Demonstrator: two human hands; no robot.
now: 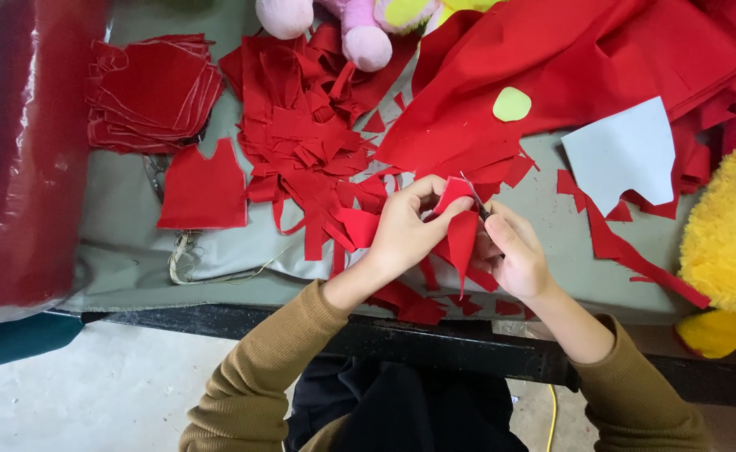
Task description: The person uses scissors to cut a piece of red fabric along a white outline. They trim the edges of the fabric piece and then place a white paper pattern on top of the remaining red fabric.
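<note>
Currently the cutting step is in hand — the left hand (405, 230) pinches a red fabric piece (460, 226) above the table's near edge, while the right hand (514, 255) is closed around small scissors (475, 197), blades at the cloth's top edge. Judged next: turning the piece to follow the outline. A grey paper template (623, 151) lies right, a stack of cut red pieces (154, 92) upper left. No labels or signs visible — only a glossy red plastic-wrapped bundle (16, 151) at far left.

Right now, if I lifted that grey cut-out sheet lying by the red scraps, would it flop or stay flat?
The grey cut-out sheet probably stays fairly flat: its edges look crisp and straight, unlike the curling red scraps. It looks thin, so likely light and easy to slide across the table cover.
</note>
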